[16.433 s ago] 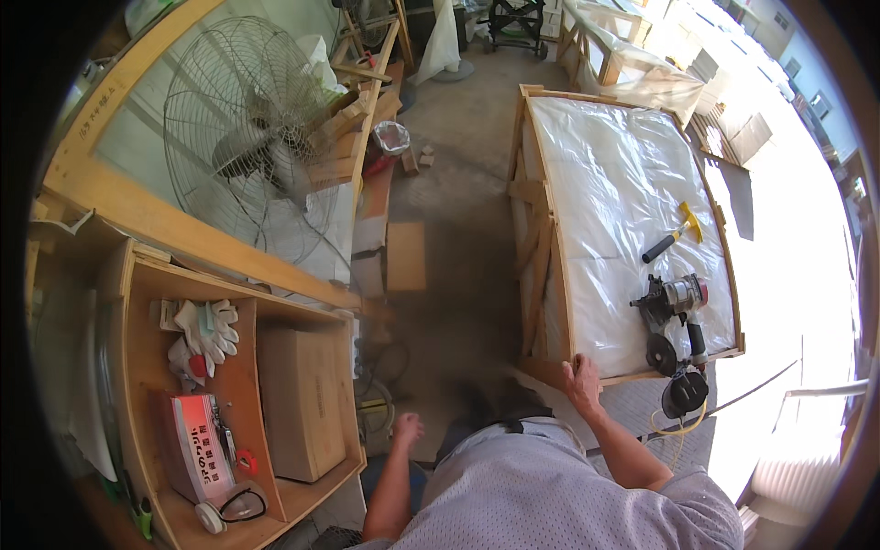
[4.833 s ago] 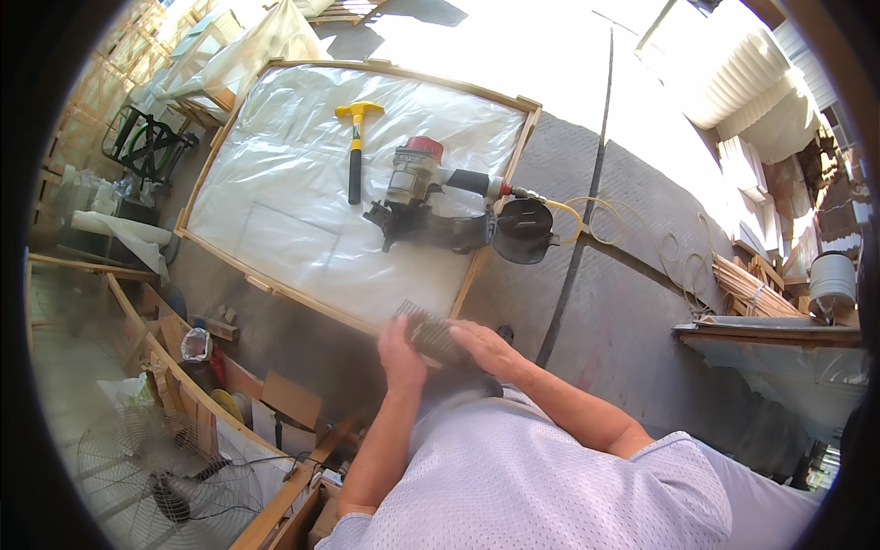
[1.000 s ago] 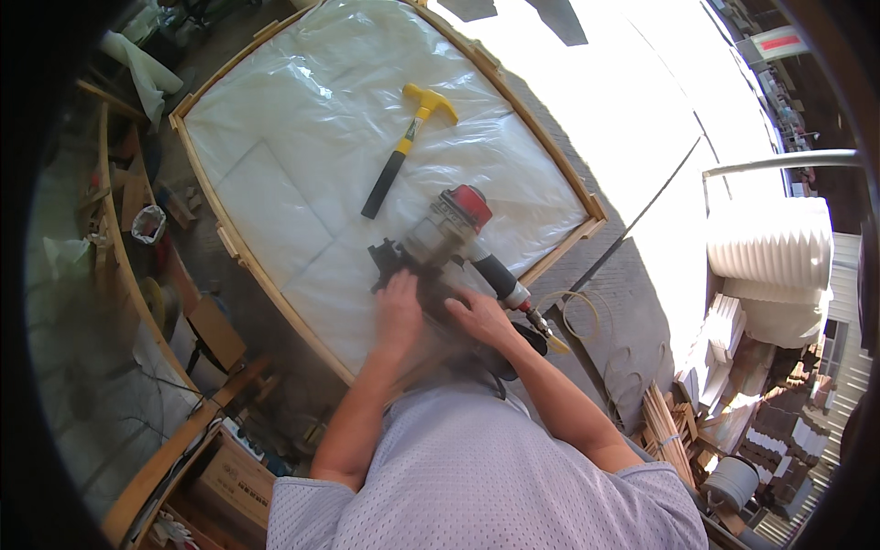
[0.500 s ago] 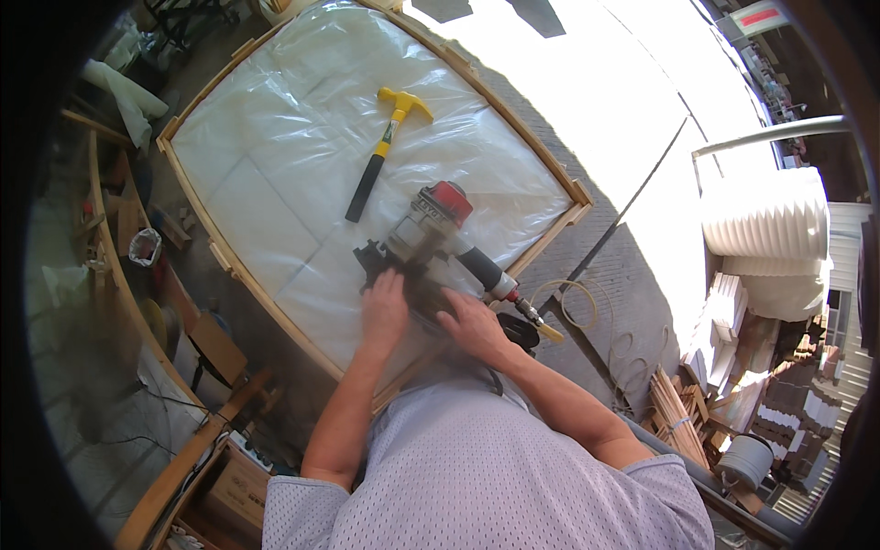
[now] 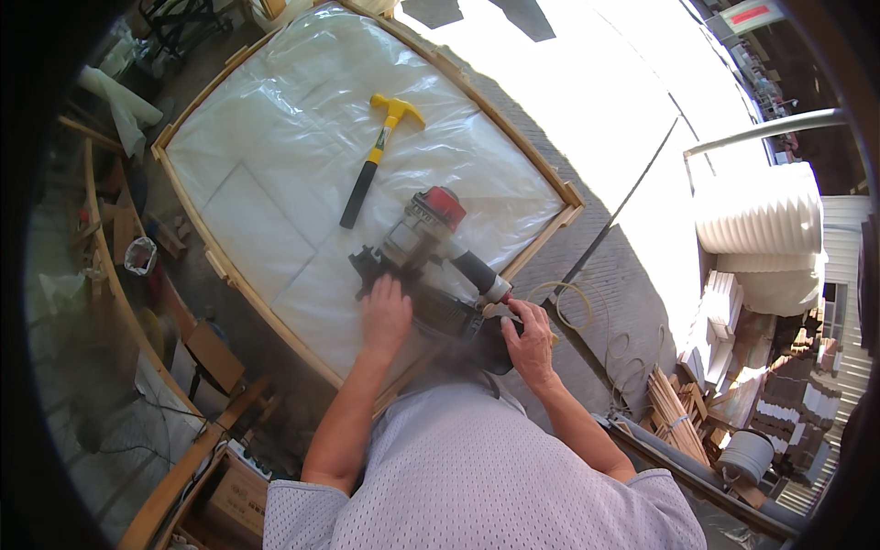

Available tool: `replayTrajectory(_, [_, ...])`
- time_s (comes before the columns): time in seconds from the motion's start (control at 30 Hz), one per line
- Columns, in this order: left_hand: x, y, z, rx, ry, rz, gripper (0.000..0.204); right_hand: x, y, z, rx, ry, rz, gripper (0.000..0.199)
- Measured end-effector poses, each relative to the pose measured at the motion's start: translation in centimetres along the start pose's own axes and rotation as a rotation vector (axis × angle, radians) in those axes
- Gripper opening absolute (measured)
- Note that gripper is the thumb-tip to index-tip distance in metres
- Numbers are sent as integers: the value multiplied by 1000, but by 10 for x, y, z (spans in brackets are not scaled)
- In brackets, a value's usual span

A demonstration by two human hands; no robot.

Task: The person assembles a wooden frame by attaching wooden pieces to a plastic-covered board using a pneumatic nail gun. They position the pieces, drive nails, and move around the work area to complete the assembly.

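A coil nail gun (image 5: 415, 232) with a red cap lies on the plastic-wrapped panel (image 5: 247, 206), close to my body. My left hand (image 5: 387, 319) has its fingers over the gun's black nose end and holds it there. At the handle's end, my right hand (image 5: 532, 344) has its fingers bent around the gun's black rounded rear part (image 5: 493, 346); its fingertips are beside the air fitting. A yellow claw hammer (image 5: 379, 151) with a black grip rests on the plastic beyond the gun. The undersides of both hands are hidden.
Wooden strips (image 5: 463, 82) frame the panel. A pale air hose (image 5: 587, 307) coils on the floor at the right. Farther right are a large white foam roll (image 5: 761, 215), bundled wood sticks (image 5: 676, 417) and a pail (image 5: 744, 458). A curved wooden rail (image 5: 115, 266) runs along the left.
My right hand has moved right from the gun's middle to its rear end, by the air fitting. My left hand stays at the nose. The view has shifted slightly.
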State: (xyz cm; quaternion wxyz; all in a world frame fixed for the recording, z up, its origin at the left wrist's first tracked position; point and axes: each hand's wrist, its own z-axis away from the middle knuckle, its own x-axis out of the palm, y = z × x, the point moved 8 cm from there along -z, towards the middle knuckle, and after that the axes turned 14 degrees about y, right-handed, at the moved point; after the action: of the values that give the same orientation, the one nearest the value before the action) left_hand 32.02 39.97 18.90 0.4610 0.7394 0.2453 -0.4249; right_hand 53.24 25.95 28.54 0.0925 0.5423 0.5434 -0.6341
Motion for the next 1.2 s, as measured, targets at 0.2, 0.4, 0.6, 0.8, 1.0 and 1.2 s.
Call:
replayTrajectory(0.2, [0,1,1,-9,-21,-2,39,-19,35,23,-96,21,196,25])
replayTrajectory(0.4, [1,-1,0,-28,-44,12,40,-19,19,-1,-53,-33,146,14])
replayTrajectory(0.6, [2,0,3,-36,-34,7,41,7,-41,-51,-7,-347,-4,20])
replayTrajectory(0.8, [-2,1,1,-2,16,-5,36,24,-54,-90,573,-532,-1009,38])
replayTrajectory(1.0, [-2,1,3,-43,8,29,40,58,-24,-89,962,-314,-1617,29])
replayTrajectory(1.2, [1,-5,3,-26,-18,25,37,82,-42,-113,980,-108,-1813,23])
